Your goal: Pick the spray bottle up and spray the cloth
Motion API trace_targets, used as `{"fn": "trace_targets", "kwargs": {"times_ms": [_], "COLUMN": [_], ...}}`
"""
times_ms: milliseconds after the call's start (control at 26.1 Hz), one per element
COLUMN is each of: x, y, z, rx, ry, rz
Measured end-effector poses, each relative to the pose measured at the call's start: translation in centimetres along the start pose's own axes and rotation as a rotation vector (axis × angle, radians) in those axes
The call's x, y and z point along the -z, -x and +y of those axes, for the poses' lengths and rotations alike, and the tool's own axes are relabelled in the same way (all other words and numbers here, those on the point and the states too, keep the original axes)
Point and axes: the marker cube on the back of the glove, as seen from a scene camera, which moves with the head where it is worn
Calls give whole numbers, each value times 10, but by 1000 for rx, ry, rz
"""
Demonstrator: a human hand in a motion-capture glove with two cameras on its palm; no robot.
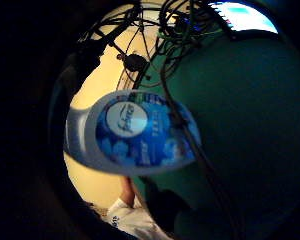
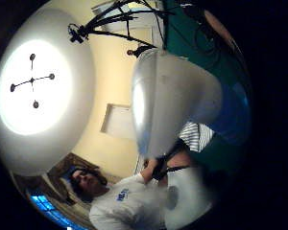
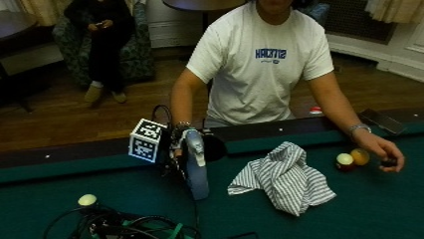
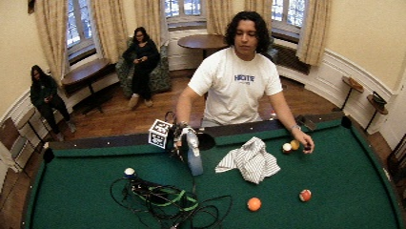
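White T-shirt (image 3: 255, 74) with blue lettering; perhaps a wristwatch (image 3: 358, 128).

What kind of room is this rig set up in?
Likely a games or lounge room in a house or club. The work surface is a green-felt pool table with coloured billiard balls lying on it, and behind it are curtained tall windows and a round wooden side table.
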Motion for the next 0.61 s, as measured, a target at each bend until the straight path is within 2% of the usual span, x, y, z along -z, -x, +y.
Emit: {"fn": "trace_targets", "kwargs": {"times_ms": [306,612], "x": [-25,-46], "y": [-3,4], "z": [-28,-56], "rx": [66,64], "ry": [-3,40], "rz": [-19,-11]}}
